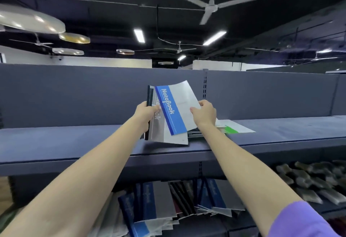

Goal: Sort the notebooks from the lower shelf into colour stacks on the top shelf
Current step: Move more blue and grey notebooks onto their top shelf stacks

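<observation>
**Notebooks in hand above the top shelf: blue-spined copy being separated**

Notebooks (164,124) are held as a small bundle in the left hand (145,114), whose grip is clenched round the spine edge, thumb in front. The right hand (205,114) pinches the right edge of the front copy, the blue-spined notebook (175,108), thumb on the cover and fingers behind.

Orientation: the blue-spined notebook stands nearly upright, long axis running from upper left to lower right, spine toward the left hand. It fans away from the bundle at the top and overlaps it at the bottom. The right hand is the nearer to its free edge.

Position: both hands are above the top shelf (74,139), near its front edge. Just right of the right hand, a flat stack (234,127) with a green-banded cover on top lies on the shelf.

Open room: bare shelf extends well to the left of the bundle and to the right of the stack. A back panel (93,94) bounds the rear.

Remaining stock: more notebooks lean on the lower shelf (168,205), so sorting is judged incomplete.
</observation>
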A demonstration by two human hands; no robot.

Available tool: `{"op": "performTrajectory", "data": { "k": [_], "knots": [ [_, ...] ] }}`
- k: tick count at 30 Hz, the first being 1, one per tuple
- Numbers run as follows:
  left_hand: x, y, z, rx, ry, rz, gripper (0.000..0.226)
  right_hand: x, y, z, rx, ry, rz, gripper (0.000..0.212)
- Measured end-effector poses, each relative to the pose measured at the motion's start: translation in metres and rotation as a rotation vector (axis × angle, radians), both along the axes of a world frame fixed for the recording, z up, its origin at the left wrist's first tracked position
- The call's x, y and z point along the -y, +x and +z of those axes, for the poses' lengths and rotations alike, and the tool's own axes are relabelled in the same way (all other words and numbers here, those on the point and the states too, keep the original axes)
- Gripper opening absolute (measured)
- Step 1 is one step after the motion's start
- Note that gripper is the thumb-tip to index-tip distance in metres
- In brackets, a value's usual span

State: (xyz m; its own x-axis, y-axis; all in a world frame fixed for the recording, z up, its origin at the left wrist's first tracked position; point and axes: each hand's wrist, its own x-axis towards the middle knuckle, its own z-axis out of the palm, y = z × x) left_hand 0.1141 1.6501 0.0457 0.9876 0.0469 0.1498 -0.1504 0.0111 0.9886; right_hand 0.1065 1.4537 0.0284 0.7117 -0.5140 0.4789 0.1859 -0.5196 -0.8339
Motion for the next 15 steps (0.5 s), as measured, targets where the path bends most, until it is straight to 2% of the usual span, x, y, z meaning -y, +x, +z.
{"op": "performTrajectory", "data": {
  "k": [2,5,9,11,15],
  "knots": [
    [-0.002,0.009,-0.001,-0.010,0.011,0.043,0.010,0.014,0.011,0.003,-0.055,-0.031,-0.064,0.022],
    [-0.011,0.022,-0.003,-0.079,0.046,0.083,0.020,0.035,0.021,0.006,-0.153,-0.078,-0.126,0.017],
    [-0.015,0.031,-0.004,-0.129,0.076,0.118,0.008,0.049,0.028,0.008,-0.260,-0.201,-0.190,0.009],
    [-0.015,0.031,-0.006,-0.147,0.105,0.145,0.013,0.053,0.032,0.005,-0.310,-0.266,-0.203,0.007],
    [-0.019,0.040,-0.011,-0.177,0.077,0.166,0.012,0.053,0.040,-0.006,-0.404,-0.411,-0.249,0.022]
  ]
}}
